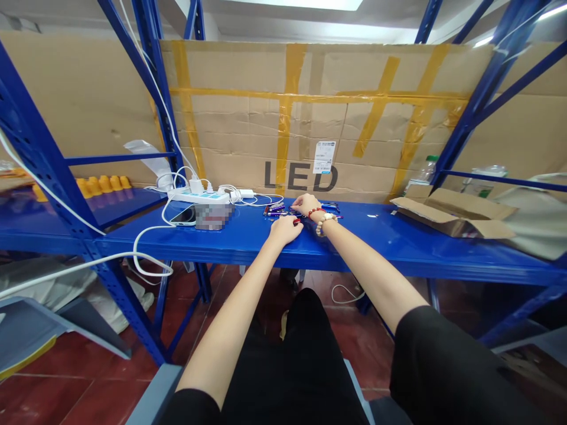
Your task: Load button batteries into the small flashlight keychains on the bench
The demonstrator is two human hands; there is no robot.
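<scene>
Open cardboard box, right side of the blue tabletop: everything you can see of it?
The open cardboard box is plain brown, looks like thin corrugated card, and is shallow, with its flaps folded outward, one toward the viewer. It lies open side up on the blue tabletop, near the blue upright at right. Neither hand touches it. Its contents are too unclear to tell, as is whether the pale material beside it makes contact.

Small items [275, 213], too small to tell
The right hand [305, 205] partly hides them; the left hand [286, 230] covers part of a red piece [296, 222]. Pixels blur a patch [212, 216] beside the phone [183, 217]. The left sleeve [195, 407] is cut off below.
</scene>
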